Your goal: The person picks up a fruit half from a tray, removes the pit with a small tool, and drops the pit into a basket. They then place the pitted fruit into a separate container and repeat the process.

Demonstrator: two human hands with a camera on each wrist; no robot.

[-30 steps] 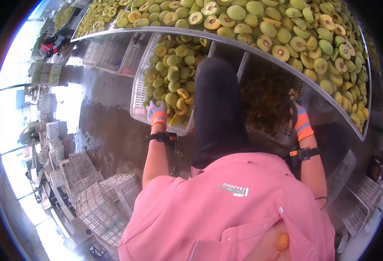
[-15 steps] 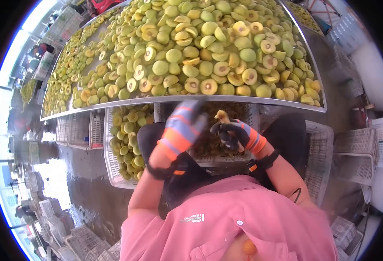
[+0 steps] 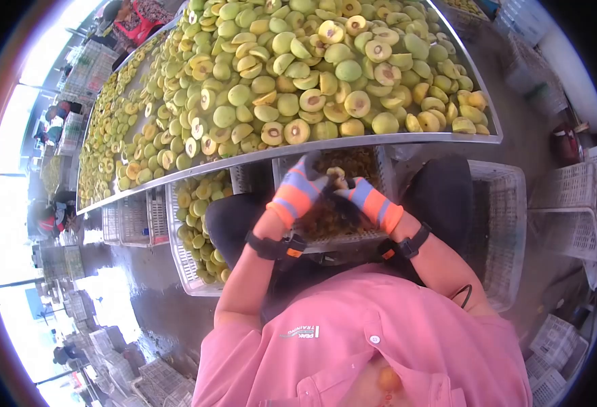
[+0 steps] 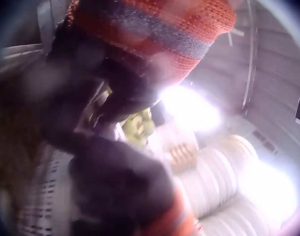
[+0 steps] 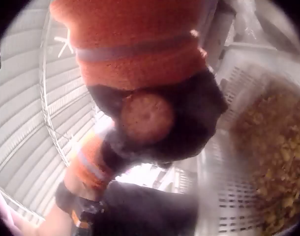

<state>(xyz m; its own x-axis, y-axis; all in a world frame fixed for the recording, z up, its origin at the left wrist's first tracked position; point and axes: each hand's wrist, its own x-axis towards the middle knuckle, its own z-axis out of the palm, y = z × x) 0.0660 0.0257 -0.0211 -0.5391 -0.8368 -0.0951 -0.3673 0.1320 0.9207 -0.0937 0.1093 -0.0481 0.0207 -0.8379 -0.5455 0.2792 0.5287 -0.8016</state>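
My gloved left hand [image 3: 300,190] and gloved right hand [image 3: 367,197] meet over a crate [image 3: 346,244] of brown scraps. Both gloves have orange and grey bands and dark fingers. The right fingers curl round a tool whose round, tan handle end [image 5: 147,118] shows below the palm in the right wrist view. A small yellowish-tan piece [image 3: 337,175] stands out above the right fingers, right at the left fingertips. In the left wrist view the dark left fingers [image 4: 125,93] are bent and blurred close to the other glove; I cannot tell what lies between them.
A metal-edged table [image 3: 312,144] heaped with halved green fruit [image 3: 271,88] stands in front. A crate [image 3: 183,271] of fruit halves is beside the left knee, another crate [image 3: 505,237] by the right. A person in a red apron [image 3: 139,24] is at the far left.
The left hand has come from the fruit crate at the left to meet the right hand. The right hand has moved inward over the scrap crate. The head view has turned toward the table.
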